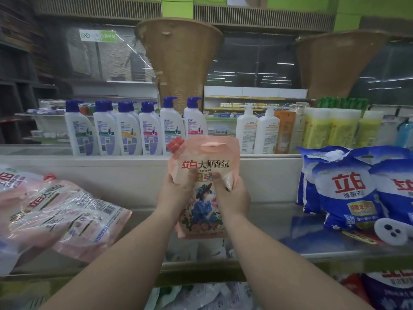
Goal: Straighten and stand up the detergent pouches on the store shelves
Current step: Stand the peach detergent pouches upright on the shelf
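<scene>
- Two bare forearms reach up from the bottom edge to mid-shelf.
- Left hand (pixel 176 189) grips the left side of the pink pouch (pixel 202 180), thumb curled over its front just under the printed brand line.
- Right hand (pixel 232 195) grips the right side, thumb on the front, fingers wrapped around behind; fingers themselves mostly hidden.
- Pink pouch is upright, front facing the camera, red cap (pixel 176 143) at its top left corner, handle cutout along the top. Its base sits at or just above the shelf (pixel 263 222), centre of its front half; contact can't be told.
- Left end of shelf: fallen pink pouches (pixel 73 218) lie flat, overlapping, barcode side up, one red cap pointing toward the back.
- Right end of shelf: blue-and-white detergent bags (pixel 348 189) stand leaning together against the back panel.
- Ledge behind the shelf: row of white pump bottles with blue caps (pixel 127 128), white-pump bottles (pixel 257 130) to their right, then yellow packs (pixel 330 128).
- Lower shelf at the bottom edge holds more bags, blurred.
</scene>
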`<state>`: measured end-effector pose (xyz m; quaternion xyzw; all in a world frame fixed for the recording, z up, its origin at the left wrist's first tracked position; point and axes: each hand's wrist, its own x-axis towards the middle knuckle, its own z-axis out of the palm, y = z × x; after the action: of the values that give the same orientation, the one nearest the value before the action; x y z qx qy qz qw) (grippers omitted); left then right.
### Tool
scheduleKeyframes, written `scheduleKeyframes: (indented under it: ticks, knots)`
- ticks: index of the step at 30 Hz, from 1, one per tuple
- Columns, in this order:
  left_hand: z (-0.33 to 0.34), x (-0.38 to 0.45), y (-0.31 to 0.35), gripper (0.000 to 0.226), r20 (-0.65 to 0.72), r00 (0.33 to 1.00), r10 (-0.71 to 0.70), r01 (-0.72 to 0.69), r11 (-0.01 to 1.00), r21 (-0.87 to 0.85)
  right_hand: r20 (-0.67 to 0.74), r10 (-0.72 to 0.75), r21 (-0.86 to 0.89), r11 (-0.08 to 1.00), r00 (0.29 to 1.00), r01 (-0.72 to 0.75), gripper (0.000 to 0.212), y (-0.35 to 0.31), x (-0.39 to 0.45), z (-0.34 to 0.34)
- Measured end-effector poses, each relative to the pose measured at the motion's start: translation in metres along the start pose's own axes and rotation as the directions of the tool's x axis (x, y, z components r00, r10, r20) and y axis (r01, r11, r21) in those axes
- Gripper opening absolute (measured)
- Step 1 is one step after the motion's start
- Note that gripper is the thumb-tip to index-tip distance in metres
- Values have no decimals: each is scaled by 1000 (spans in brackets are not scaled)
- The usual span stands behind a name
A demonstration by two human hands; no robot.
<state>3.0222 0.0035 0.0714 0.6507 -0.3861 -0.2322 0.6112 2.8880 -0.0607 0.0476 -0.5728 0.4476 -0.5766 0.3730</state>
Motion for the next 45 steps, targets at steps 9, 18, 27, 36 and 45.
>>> scheduleKeyframes:
  ticks: [9,18,27,36,45]
  knots:
    - [-1,6,-6,102,38,999,6,-5,1000,-31,-37,4,4,1000,999,-4,54,4,-3,6]
    - [6,13,-18,112,2,1000,23,-23,997,-77,-42,-11,39,999,999,13,50,4,2,7]
    - [15,22,-26,103,-32,999,36,-40,990,-135,-77,-16,81,996,997,22,53,13,8,9]
    - [16,23,-30,101,-34,999,39,-43,991,-129,-80,-6,78,997,997,12,54,19,7,11]
    - [9,18,-23,87,-6,999,40,-40,991,-130,4,37,-5,999,999,-37,62,9,10,2]
